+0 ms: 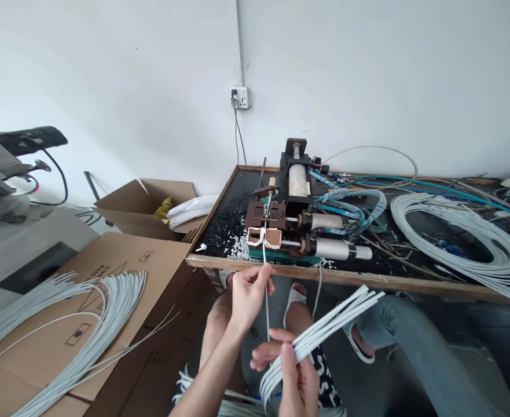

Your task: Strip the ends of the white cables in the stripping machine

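Observation:
My left hand (249,291) is closed in a pinch on a single white cable (267,313). The far end of that cable reaches into the clamp (265,237) of a pneumatic wire-stripping machine (298,184), just beyond my fingertips. Lower and to the right, my right hand (296,376) grips a bundle of white cables (324,327), whose ends fan out to the upper right. The single cable runs down between both hands, and some right fingers lie close to it. Small white and black cut pieces are scattered around the machine.
At the right of the bench lies a big coil of white cable (411,217). More white cables (116,301) rest on a cardboard box (150,260) at left. An open carton (128,208) stands behind it. Another person's leg (419,341) is at right, beside the wooden bench edge (393,279).

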`<state>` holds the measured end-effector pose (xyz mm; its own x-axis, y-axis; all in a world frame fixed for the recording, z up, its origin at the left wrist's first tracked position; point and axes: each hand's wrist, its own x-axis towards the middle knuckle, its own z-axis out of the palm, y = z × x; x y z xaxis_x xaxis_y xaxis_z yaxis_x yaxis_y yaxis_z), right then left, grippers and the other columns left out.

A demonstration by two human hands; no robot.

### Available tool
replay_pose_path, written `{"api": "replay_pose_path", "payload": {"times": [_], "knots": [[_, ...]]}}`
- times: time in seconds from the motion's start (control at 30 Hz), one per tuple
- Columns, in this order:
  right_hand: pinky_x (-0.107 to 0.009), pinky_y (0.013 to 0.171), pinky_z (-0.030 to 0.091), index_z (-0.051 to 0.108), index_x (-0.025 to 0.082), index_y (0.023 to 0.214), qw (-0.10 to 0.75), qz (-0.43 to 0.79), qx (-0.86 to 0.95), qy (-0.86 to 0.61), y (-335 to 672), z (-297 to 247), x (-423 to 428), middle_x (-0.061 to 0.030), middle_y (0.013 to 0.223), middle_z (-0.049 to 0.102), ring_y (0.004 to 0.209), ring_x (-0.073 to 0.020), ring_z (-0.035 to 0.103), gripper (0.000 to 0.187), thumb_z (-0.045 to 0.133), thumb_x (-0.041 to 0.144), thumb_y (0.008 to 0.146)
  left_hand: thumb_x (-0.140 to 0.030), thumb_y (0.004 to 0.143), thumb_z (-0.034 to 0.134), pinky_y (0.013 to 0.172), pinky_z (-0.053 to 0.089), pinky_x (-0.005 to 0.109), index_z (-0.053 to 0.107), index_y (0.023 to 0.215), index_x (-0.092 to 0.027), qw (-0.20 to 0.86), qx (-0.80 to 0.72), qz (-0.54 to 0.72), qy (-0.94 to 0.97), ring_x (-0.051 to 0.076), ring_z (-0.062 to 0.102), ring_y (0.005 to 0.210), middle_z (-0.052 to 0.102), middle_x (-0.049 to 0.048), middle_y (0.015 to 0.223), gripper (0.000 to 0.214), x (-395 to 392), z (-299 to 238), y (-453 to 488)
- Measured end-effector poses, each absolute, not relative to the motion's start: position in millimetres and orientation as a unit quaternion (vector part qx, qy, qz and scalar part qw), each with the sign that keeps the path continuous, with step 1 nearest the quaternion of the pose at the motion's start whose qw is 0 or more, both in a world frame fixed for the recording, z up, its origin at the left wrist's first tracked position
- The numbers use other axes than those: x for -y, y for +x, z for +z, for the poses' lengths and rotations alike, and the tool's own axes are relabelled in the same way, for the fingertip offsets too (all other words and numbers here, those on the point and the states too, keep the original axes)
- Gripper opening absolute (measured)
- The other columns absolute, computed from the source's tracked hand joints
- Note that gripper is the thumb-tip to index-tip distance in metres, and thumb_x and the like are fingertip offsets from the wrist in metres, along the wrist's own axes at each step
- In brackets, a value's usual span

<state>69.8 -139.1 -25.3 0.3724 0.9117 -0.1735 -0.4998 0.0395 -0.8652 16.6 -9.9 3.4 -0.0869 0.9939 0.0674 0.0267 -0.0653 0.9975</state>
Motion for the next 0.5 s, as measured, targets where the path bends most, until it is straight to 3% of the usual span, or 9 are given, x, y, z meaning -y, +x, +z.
{"api": "replay_pose_path", "payload": {"times": [0.17,0.5], "knots": [[-0.018,0.06,0.053,0.07,0.021,0.095,0.695,0.507,0.223,-0.458,66.8,-23.7,139.4,0.0025,0.06,0.071,0.055,-0.0097,0.066,0.04,0.061,0.06,0.093,-0.052,0.085,0.068,0.047,0.042,0.024,0.075,0.068,-0.015,0.467,-0.502,0.533,0.496,0.012,0.052,0.043,0.058,-0.0002,0.047,0.041,6.0,-0.9,15.2],[-0.019,0.055,0.05,0.073,0.02,0.089,0.695,0.508,0.193,-0.471,73.8,-19.0,138.7,0.0021,0.053,0.068,0.049,-0.0104,0.062,0.046,0.064,0.065,0.088,-0.052,0.085,0.068,0.046,0.041,0.021,0.074,0.091,-0.013,0.506,-0.46,0.533,0.499,0.011,0.053,0.047,0.059,-0.0028,0.054,0.039,2.1,1.1,8.6]]}}
